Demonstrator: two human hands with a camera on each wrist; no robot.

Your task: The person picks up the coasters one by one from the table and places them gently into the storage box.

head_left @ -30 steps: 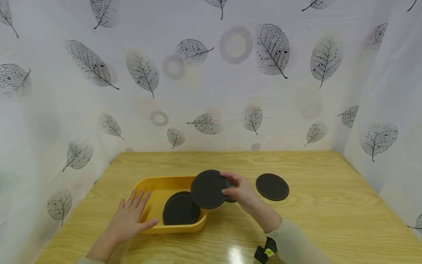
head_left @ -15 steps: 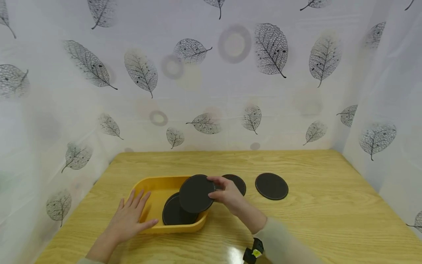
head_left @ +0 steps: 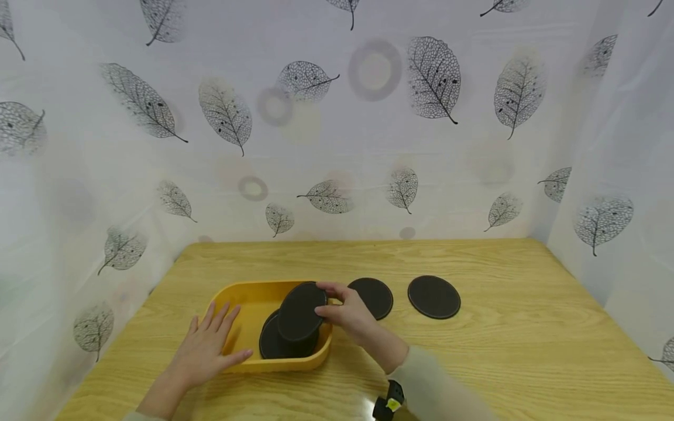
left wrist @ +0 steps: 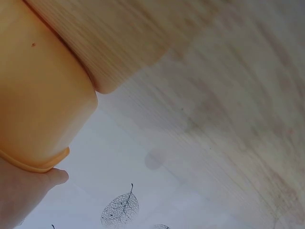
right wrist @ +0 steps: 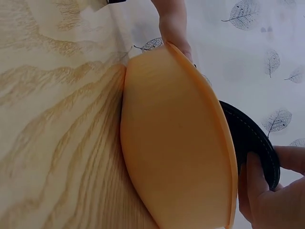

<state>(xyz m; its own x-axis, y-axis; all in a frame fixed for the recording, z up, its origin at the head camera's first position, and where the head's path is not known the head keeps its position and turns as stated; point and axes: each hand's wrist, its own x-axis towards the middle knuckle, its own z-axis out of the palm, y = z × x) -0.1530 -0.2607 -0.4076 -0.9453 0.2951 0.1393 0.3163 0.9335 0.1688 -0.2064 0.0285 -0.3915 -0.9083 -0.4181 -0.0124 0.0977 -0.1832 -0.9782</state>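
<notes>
My right hand (head_left: 344, 313) pinches a round black coaster (head_left: 299, 316) by its right edge. The coaster is tilted over the right part of a yellow tray (head_left: 244, 301). Beneath it, overlapping black coasters (head_left: 271, 339) lie in the tray, partly hidden. In the right wrist view, thumb and fingers grip the stitched rim of the held coaster (right wrist: 248, 138), just past the tray wall (right wrist: 181, 138). With fingers spread and straight, my left hand (head_left: 205, 348) rests across the tray's left end. The left wrist view catches part of that hand (left wrist: 26, 191) at the tray's rim.
Two more black coasters lie flat on the wooden table (head_left: 500, 345): one (head_left: 376, 298) just right of the tray, another (head_left: 434, 297) farther right. A leaf-patterned curtain (head_left: 363, 140) hangs behind the table and along both sides.
My right hand has carried the coaster left and slightly down, farther over the tray, tilting it more. The nearer coaster on the table has come into fuller view. My left hand has stayed put.
</notes>
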